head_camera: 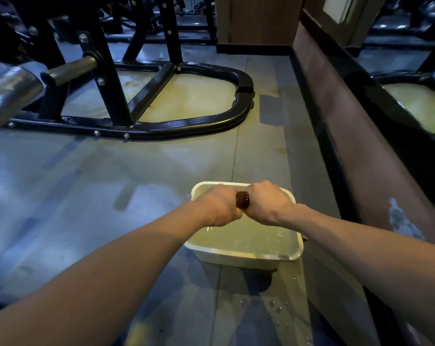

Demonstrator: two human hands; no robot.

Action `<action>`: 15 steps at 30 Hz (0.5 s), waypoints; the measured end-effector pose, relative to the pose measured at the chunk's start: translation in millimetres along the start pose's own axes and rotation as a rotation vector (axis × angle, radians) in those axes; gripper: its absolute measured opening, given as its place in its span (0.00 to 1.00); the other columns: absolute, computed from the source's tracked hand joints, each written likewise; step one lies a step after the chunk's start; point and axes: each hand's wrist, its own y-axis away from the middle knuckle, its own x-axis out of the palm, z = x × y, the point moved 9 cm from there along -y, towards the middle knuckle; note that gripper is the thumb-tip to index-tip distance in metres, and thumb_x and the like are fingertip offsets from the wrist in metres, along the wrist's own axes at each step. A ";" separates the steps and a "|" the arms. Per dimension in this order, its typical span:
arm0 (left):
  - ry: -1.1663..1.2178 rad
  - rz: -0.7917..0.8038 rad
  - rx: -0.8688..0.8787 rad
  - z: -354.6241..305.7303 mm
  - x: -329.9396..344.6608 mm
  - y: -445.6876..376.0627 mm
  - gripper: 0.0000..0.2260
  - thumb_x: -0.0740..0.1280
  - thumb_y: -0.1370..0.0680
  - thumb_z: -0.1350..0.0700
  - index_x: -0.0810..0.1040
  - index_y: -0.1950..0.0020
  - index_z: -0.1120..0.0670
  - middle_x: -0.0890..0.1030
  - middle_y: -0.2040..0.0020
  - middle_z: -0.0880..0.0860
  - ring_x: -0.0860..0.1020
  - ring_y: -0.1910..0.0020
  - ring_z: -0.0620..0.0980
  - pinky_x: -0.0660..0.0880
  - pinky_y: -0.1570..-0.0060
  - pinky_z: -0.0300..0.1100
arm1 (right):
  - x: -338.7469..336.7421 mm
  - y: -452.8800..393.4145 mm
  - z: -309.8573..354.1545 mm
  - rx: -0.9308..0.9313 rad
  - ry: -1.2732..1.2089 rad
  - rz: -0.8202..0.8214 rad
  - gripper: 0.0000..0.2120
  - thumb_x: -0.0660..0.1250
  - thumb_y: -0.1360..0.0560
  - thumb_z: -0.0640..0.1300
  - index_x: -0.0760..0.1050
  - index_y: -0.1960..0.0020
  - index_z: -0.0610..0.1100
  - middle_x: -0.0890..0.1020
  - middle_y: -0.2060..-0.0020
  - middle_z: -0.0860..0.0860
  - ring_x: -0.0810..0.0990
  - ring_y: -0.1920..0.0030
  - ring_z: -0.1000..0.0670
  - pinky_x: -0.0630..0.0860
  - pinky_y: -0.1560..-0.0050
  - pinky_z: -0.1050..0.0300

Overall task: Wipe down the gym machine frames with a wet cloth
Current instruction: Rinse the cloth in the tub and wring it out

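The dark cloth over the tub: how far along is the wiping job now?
Done: the dark reddish cloth looks wetted. In hand: the left hand and right hand grip it together above the white plastic tub of water, apparently wringing. Left: the black steel machine frame is not being touched yet.

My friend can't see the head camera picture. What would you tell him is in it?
Two bare arms reach forward, and the left hand and right hand both grip a dark cloth, held over a white tub of water on the gym floor. Beyond it to the left stands a black gym machine frame, and droplets of water dot the floor near the tub.
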 end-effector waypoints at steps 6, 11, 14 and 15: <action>-0.476 -0.130 0.290 -6.5 -5.5 -2.9 0.11 0.64 0.17 0.50 0.71 0.35 0.50 0.81 0.42 0.53 0.78 0.48 0.54 0.76 0.50 0.48 | 39.9 8.7 -3.8 0.228 -0.524 0.328 0.03 0.72 0.25 0.41 0.80 0.54 0.42 0.77 0.66 0.48 0.73 0.69 0.51 0.70 0.72 0.58; -0.565 -0.194 0.453 -2.5 -2.8 4.8 0.14 0.62 0.16 0.49 0.66 0.32 0.50 0.80 0.44 0.53 0.78 0.50 0.52 0.72 0.56 0.43 | 64.1 20.6 6.2 0.288 -0.724 0.609 0.12 0.69 0.21 0.41 0.76 0.39 0.38 0.73 0.62 0.48 0.69 0.70 0.54 0.67 0.71 0.60; -0.482 -0.230 0.513 -1.2 -0.5 5.0 0.18 0.62 0.16 0.47 0.63 0.28 0.47 0.79 0.44 0.52 0.78 0.50 0.52 0.77 0.52 0.44 | 56.1 6.5 -0.1 0.226 -0.609 0.466 0.12 0.72 0.24 0.42 0.80 0.44 0.37 0.75 0.61 0.45 0.72 0.64 0.48 0.70 0.67 0.55; -0.475 -0.242 0.539 -1.6 -0.9 4.5 0.19 0.62 0.16 0.47 0.63 0.27 0.46 0.78 0.45 0.52 0.78 0.50 0.52 0.78 0.52 0.45 | 52.6 2.2 -2.4 0.206 -0.586 0.415 0.12 0.73 0.25 0.42 0.81 0.45 0.36 0.75 0.61 0.44 0.72 0.63 0.46 0.69 0.67 0.53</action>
